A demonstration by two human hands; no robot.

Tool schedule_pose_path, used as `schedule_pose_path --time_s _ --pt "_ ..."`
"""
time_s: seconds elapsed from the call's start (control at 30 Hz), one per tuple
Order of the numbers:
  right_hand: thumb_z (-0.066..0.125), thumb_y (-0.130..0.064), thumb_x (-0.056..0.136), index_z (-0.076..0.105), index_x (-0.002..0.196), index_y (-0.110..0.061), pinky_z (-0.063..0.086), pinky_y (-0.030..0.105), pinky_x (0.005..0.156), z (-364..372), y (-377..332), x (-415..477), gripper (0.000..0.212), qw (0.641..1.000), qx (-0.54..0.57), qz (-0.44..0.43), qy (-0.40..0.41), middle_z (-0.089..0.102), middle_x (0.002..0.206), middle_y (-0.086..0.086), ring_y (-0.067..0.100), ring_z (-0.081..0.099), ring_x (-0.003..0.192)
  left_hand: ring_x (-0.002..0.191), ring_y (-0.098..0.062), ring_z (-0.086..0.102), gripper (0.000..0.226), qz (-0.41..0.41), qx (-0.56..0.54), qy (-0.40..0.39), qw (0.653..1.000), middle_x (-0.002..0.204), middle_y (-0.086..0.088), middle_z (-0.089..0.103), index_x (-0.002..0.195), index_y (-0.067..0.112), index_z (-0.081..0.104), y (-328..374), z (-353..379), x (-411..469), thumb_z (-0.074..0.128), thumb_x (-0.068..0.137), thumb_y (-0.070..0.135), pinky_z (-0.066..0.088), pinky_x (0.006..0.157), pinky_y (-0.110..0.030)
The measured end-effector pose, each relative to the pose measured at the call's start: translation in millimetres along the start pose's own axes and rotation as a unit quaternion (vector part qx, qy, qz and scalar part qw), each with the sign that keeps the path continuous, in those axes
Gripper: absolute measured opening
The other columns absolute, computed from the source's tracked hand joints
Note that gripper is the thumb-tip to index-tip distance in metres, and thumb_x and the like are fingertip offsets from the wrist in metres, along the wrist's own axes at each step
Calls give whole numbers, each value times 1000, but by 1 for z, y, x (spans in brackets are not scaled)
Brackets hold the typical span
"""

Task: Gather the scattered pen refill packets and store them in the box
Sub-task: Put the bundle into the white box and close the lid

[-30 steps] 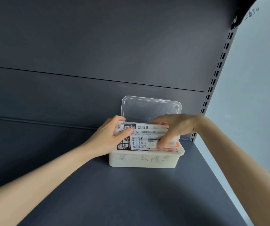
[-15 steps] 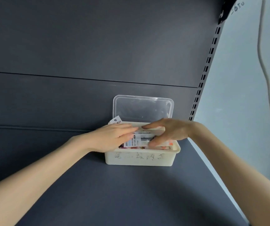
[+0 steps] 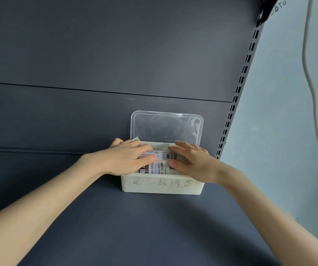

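Note:
A white plastic box (image 3: 163, 185) with faint handwriting on its front stands on the dark shelf against the back panel. Its clear lid (image 3: 166, 126) is raised and leans on the panel. Pen refill packets (image 3: 161, 164) with printed labels and a barcode lie inside, level with the rim. My left hand (image 3: 127, 158) rests flat on the left part of the packets, fingers spread. My right hand (image 3: 191, 162) lies flat on the right part, fingers stretched out. One packet corner (image 3: 136, 139) sticks up behind my left hand.
The dark grey shelf board (image 3: 135, 227) runs toward me. A slotted upright rail (image 3: 238, 89) marks the shelf's right end, with a pale wall (image 3: 280, 131) and a hanging cable (image 3: 311, 83) beyond it.
The packets went from held above the box to lying down inside it. Both hands lowered and flattened on top of them.

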State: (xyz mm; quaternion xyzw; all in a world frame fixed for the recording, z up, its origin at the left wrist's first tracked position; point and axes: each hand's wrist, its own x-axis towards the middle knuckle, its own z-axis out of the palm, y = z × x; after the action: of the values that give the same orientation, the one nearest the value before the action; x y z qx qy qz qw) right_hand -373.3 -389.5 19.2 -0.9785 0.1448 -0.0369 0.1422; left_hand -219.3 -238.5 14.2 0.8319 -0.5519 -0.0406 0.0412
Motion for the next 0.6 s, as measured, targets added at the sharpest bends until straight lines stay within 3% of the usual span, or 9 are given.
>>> schedule_pose_path --time_s 0.07,0.13,0.2,0.27,0.37,0.43,0.5,0.6 --pt "47 -45 95 35 145 -30 13 38 118 0 1 -1 53 999 36 -8 12 20 159 -4 20 16 146 132 -3 24 44 28 -25 0 999 133 20 40 128 37 43 -3 -4 -1 21 95 56 6 105 -28" --pt "53 -43 92 40 142 -25 21 23 112 0 1 -1 54 998 59 -24 30 32 153 -4 17 29 141 122 8 17 33 45 -73 -6 996 130 22 43 119 36 48 -6 -9 1 28 97 50 5 101 -25" --pt "56 -41 91 44 140 -20 24 10 99 0 0 -1 55 997 58 -29 48 43 146 -5 14 40 134 101 12 9 32 34 -90 -19 995 135 18 40 122 39 47 -4 -12 3 30 97 49 4 95 -22" --pt "57 -41 91 46 139 -18 21 6 94 0 -1 -2 54 996 56 -28 56 42 146 -5 14 40 134 96 11 5 38 35 -36 -18 999 141 13 38 130 40 42 0 -11 5 26 97 51 2 97 -23" --pt "56 -41 92 48 138 -18 18 4 89 -1 0 -4 52 997 49 -27 58 43 146 -1 17 38 134 119 -2 20 49 59 71 31 995 120 10 58 118 33 46 -3 -2 7 11 93 56 -1 97 -26" --pt "55 -40 92 49 137 -17 20 7 92 1 0 -6 50 997 40 -31 55 45 143 2 19 38 133 107 -12 38 52 48 144 74 986 91 8 62 93 28 45 -7 0 9 3 90 57 8 96 -31" --pt "56 -40 91 48 138 -19 22 13 101 2 -1 -6 52 997 35 -26 60 42 146 1 19 37 136 90 -17 43 49 22 188 93 978 76 5 57 79 24 38 -5 0 8 2 91 56 19 95 -34" --pt "59 -38 90 47 138 -18 25 19 105 2 1 -4 54 995 46 -20 87 35 152 2 18 36 139 81 -20 48 54 14 186 124 975 73 3 53 84 23 39 2 2 8 -3 88 57 25 91 -35"
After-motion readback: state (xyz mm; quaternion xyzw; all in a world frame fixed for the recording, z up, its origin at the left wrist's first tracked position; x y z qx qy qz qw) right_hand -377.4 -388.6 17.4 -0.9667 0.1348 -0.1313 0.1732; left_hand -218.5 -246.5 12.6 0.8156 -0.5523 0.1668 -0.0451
